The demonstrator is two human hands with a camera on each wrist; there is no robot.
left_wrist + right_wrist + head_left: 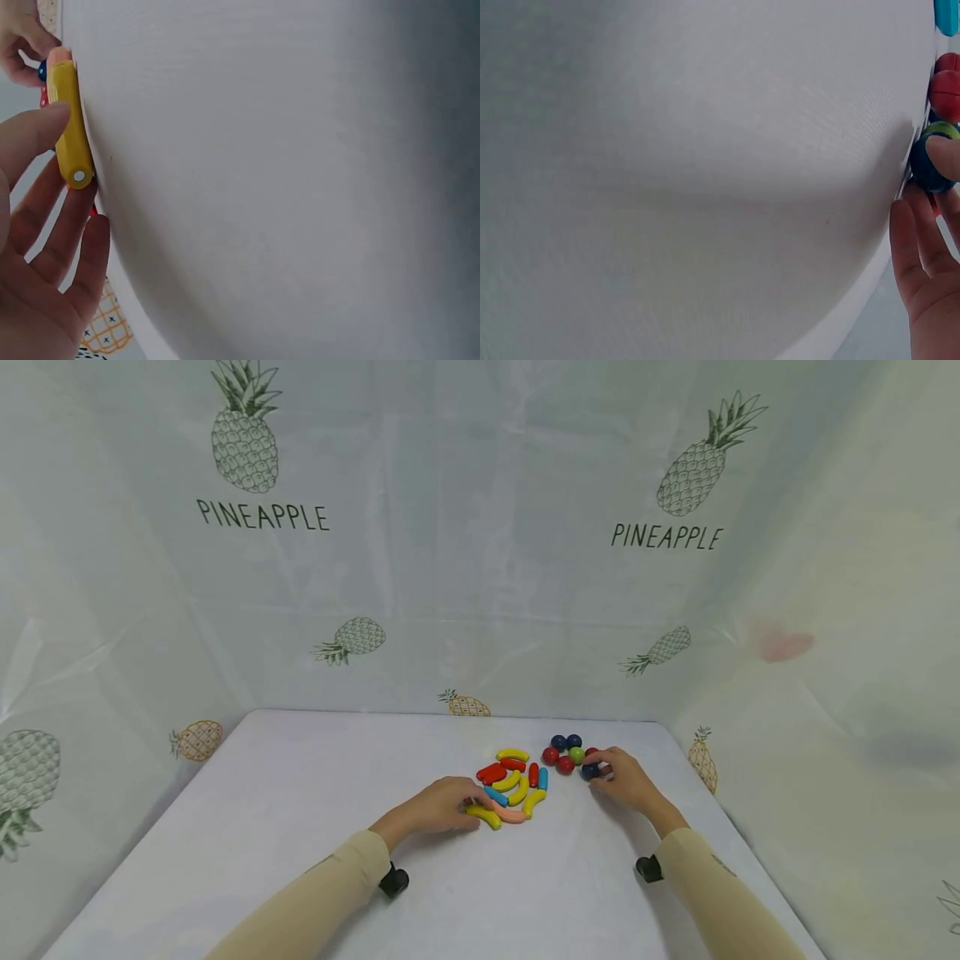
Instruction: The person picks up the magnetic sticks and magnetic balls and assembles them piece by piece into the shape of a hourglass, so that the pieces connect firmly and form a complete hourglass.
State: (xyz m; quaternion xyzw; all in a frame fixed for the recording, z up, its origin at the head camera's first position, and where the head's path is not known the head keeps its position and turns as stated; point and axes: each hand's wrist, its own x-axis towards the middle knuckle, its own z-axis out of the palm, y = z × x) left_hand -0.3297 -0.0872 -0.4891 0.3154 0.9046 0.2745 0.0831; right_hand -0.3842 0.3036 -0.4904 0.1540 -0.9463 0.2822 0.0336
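The left hand (445, 804) covers one end of a smooth, curved yellow banana piece (485, 816), pinched between thumb (34, 139) and fingers (67, 232); whether it touches the pale tabletop (225, 835) is unclear. The right hand's (626, 782) fingers are clamped on a round, glossy dark blue ball (590, 772), partly hiding a red ball (591, 752) behind it. The right wrist view cuts off that thumb.

There are seven balls (577, 755), five bananas (519, 791), two blue sticks (543, 778), one pink piece (510, 815), four-plus red sticks (513, 764)

Smooth plastic-looking banana (75, 139), matt tabletop (262, 827) — glossy curtain (480, 568)
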